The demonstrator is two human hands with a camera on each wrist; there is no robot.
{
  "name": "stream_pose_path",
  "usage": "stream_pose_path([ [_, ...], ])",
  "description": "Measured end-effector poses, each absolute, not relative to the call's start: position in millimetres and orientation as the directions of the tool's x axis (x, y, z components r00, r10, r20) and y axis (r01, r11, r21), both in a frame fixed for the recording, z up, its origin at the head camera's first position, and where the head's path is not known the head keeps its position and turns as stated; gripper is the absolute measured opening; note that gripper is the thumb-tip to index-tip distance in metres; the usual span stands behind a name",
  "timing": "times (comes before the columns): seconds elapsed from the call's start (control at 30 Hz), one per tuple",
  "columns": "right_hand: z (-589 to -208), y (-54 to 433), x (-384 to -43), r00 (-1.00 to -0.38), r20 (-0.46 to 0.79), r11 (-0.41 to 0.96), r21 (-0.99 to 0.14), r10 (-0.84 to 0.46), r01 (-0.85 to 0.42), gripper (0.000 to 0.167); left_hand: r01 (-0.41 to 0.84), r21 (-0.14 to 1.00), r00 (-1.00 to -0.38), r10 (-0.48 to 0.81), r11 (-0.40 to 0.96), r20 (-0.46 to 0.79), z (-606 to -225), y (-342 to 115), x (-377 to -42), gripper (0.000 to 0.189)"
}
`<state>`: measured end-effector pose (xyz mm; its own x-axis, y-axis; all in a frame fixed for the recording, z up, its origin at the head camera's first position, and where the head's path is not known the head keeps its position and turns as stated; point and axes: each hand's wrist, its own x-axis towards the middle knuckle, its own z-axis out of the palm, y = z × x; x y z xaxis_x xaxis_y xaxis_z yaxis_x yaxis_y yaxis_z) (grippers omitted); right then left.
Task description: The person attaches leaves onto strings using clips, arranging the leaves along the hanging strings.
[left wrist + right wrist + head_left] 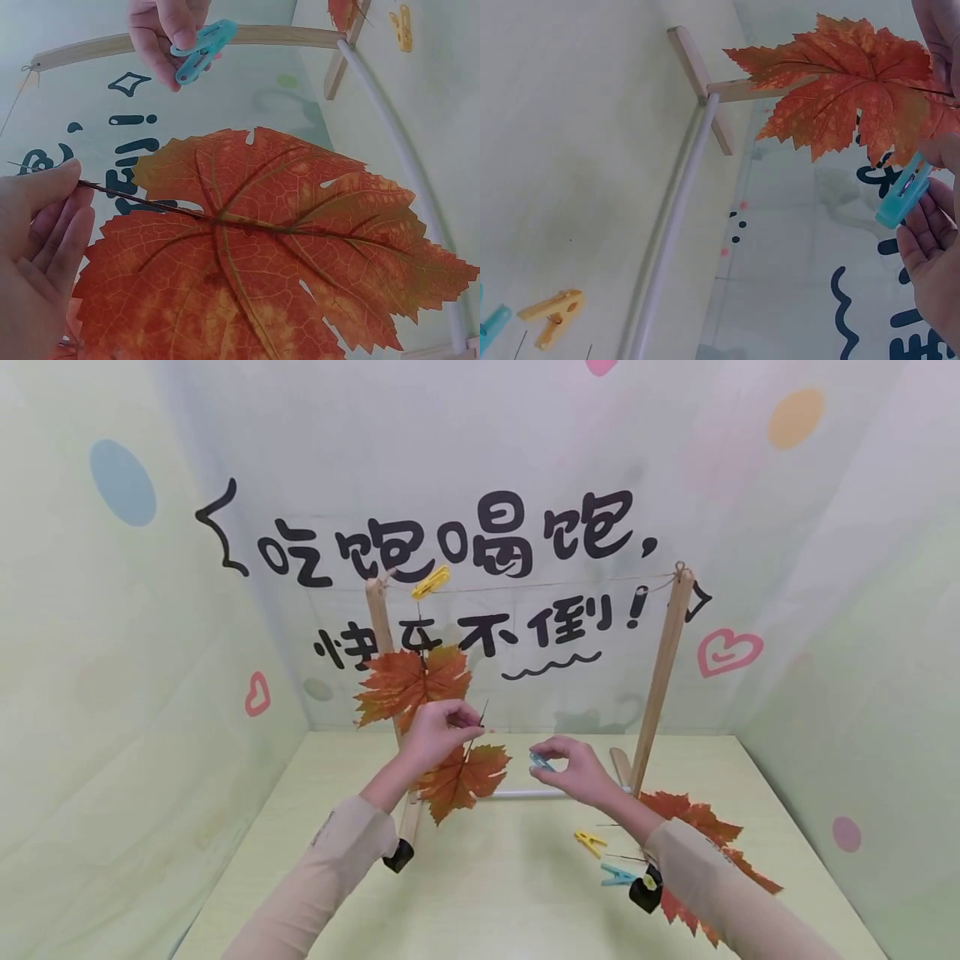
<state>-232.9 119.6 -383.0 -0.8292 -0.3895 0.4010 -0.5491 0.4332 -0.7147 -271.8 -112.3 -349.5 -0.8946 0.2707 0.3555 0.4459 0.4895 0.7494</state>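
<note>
My left hand (pixel 444 732) pinches the thin dark stem of an orange-red maple leaf (pixel 247 247) between thumb and fingers; the blade hangs below the hand in the head view. To its right, my right hand (pixel 573 768) pinches a light blue clothespin (pixel 905 193), apart from the leaf's stem. Above both hands a twine line (pixel 525 585) runs between two wooden posts. A yellow clothespin (pixel 431 582) sits on the line near the left post, and another maple leaf (pixel 412 681) hangs below it by its stem, partly behind my left hand.
The right wooden post (pixel 662 685) and a white rod (pixel 525 793) low between the posts form the frame. Near the right foot lie a yellow clothespin (pixel 590 842), a blue clothespin (pixel 618 875) and more red leaves (pixel 693 814), partly under my right forearm. Printed fabric walls surround the table (pixel 480 902).
</note>
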Motion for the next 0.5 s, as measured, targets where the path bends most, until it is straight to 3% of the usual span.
stream_pose_path([
  [0.17,-369,123,-236,-0.830,0.421,0.417,-0.723,-0.366,-0.551,0.023,0.477,0.743,-0.879,0.274,0.469,0.391,-336,-106,-277,0.009],
  [0.5,-380,140,-265,-0.852,0.407,0.420,-0.745,-0.330,-0.518,0.027,0.559,0.698,-0.829,0.301,0.448,0.472,-308,-91,-282,0.008],
])
